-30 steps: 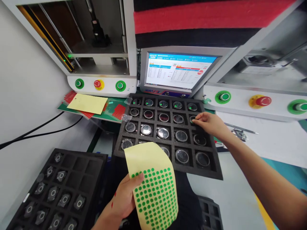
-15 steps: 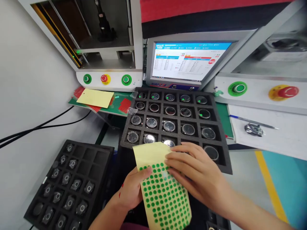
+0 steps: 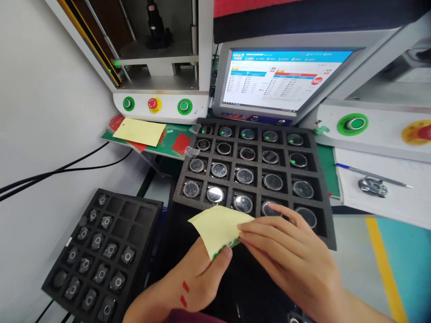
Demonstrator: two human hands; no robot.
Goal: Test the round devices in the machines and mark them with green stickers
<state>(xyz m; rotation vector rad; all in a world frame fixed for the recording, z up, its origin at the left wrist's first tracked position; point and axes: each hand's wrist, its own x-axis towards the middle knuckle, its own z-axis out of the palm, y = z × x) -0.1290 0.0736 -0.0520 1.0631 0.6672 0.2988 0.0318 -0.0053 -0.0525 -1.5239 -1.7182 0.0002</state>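
Note:
A yellow sheet of round green stickers point(image 3: 220, 226) is held between both hands, bent so that only a few green dots show along its lower edge. My left hand point(image 3: 205, 273) grips that edge with the thumb on top; two red marks are on the back of this hand. My right hand point(image 3: 289, 246) pinches the sheet's right side with its fingertips. Just beyond lies a black foam tray point(image 3: 332, 224) of round watch faces point(image 3: 244, 176). Green dots sit on several faces, mostly in the back row.
At the left is a second black tray point(image 3: 134, 233) with small dark parts. Behind are a monitor point(image 3: 269, 80) and machine buttons point(image 3: 184, 106). A yellow sheet point(image 3: 139, 132) lies back left; a pen point(image 3: 373, 175) rests on white paper point(image 3: 404, 199) at right.
The sheet has folded over, hiding most of its green stickers. My left hand has turned and moved slightly right, showing its back. The view has shifted, so the surroundings sit differently.

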